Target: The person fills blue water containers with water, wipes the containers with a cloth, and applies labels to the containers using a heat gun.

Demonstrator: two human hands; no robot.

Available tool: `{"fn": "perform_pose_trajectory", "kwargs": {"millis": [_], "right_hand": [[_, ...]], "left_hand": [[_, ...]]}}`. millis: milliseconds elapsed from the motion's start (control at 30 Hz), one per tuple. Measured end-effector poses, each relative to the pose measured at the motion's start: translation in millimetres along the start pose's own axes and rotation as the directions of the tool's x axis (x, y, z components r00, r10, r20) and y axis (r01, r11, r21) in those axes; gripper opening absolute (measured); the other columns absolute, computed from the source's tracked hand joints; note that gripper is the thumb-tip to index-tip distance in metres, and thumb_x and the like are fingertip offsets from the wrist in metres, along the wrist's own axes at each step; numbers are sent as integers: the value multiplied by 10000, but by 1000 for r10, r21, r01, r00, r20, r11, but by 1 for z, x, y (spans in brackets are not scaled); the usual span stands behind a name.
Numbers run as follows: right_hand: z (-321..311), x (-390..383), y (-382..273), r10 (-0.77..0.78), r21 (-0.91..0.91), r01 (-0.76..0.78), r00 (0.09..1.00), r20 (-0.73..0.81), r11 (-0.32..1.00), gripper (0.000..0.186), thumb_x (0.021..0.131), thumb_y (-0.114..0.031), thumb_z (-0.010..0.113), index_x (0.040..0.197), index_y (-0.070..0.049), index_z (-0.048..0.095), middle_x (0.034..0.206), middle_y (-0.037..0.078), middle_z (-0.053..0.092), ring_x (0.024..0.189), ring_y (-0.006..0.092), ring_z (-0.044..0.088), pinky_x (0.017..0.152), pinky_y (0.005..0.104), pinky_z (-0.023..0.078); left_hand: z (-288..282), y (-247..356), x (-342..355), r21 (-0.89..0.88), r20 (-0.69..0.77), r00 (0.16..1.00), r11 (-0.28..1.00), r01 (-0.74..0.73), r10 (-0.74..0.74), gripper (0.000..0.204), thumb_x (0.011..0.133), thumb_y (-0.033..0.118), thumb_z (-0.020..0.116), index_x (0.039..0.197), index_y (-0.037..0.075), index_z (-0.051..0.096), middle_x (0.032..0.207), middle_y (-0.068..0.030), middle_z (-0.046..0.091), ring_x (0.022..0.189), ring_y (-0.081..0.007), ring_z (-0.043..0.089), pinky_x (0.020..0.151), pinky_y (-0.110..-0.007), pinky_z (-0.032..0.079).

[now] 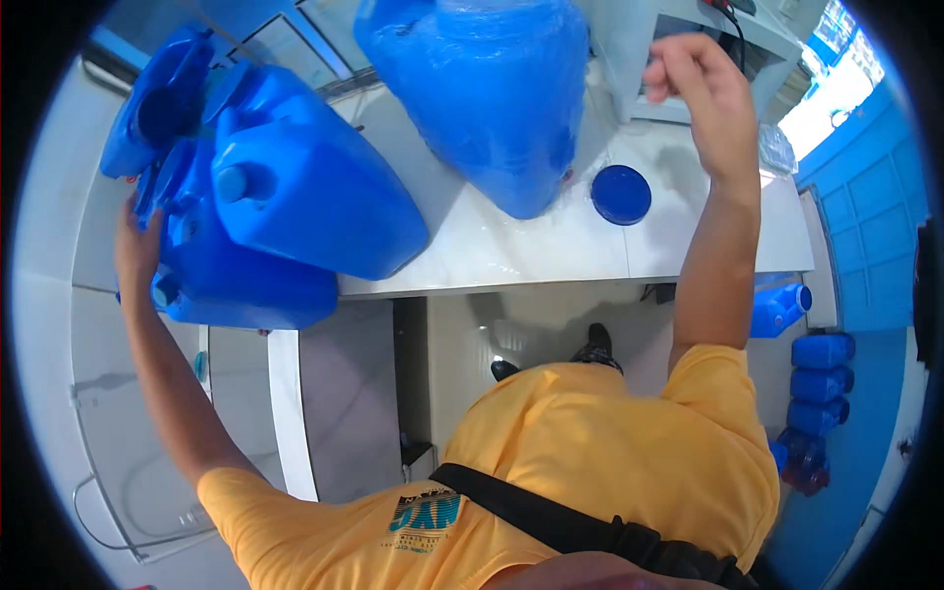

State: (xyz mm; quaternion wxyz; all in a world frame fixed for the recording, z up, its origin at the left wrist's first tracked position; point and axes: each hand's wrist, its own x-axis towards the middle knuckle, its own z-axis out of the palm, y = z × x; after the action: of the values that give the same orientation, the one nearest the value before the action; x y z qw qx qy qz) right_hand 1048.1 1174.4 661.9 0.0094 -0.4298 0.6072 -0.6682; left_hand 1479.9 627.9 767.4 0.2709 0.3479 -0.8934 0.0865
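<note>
My left hand [138, 241] is at the far left, with its fingers closed around the handle end of a blue plastic jerrycan [251, 285] that lies at the counter's front edge. Against that one leans a second blue jerrycan [315, 187] with a round blue cap. Another blue jerrycan [157, 98] stands behind them. My right hand [713, 108] is raised over the right part of the counter, fingers curled in, and I see nothing in it. Below and left of it, a round dark blue lid [620, 195] lies flat on the counter.
A large blue container [482, 98] in clear wrap stands mid-counter. The white tiled counter [492, 246] ends in a front edge before me. A grey-white cabinet [629, 69] stands at the back right. Several small blue jugs [821, 383] are stacked on the right.
</note>
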Motion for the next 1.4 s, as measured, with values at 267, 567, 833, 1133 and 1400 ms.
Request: {"fn": "perform_pose_trajectory", "kwargs": {"millis": [267,567,833,1133,1400], "right_hand": [[2,117,232,179,-545,-15,952,248,838,281,968,-132,531,1227,-81,626,1123,135,705,999,261,684,857,363,524],[92,147,312,156,-609,419,725,671,673,389,894,13,498,1221,-126,655,1211,154,659,1091,360,649,922,445,528],[32,99,323,240,-688,247,813,530,682,467,870,-20,537,1319,-131,597,1360,178,551,1073,377,653,908,447,544],[-80,12,139,199,-288,-122,946,257,950,450,903,-156,648,1341,-103,562,1444,147,471,1059,242,649,916,358,519],[-193,72,37,-196,-629,165,980,20,760,383,903,-234,676,1250,-77,633,1160,121,670,1002,223,647,885,355,508]], "left_hand": [[57,399,-146,-705,230,691,607,-367,685,450,767,199,779,1177,56,660,1146,-125,680,1083,-332,629,940,-419,499],[266,610,-221,-492,450,710,814,-310,542,1008,682,550,787,1485,105,371,1568,-273,209,1438,-522,193,1110,-678,248],[261,620,-220,-388,641,700,920,-60,316,883,623,467,852,1295,46,463,1472,-257,338,1357,-454,336,1058,-593,352],[62,468,-154,-724,570,700,666,180,431,1078,620,496,892,1441,17,384,1372,-210,499,1286,-343,488,1085,-414,386],[-67,477,-53,-553,314,901,829,-84,301,1021,600,504,822,1454,68,470,1379,-145,512,1260,-290,514,1043,-375,395]]}}
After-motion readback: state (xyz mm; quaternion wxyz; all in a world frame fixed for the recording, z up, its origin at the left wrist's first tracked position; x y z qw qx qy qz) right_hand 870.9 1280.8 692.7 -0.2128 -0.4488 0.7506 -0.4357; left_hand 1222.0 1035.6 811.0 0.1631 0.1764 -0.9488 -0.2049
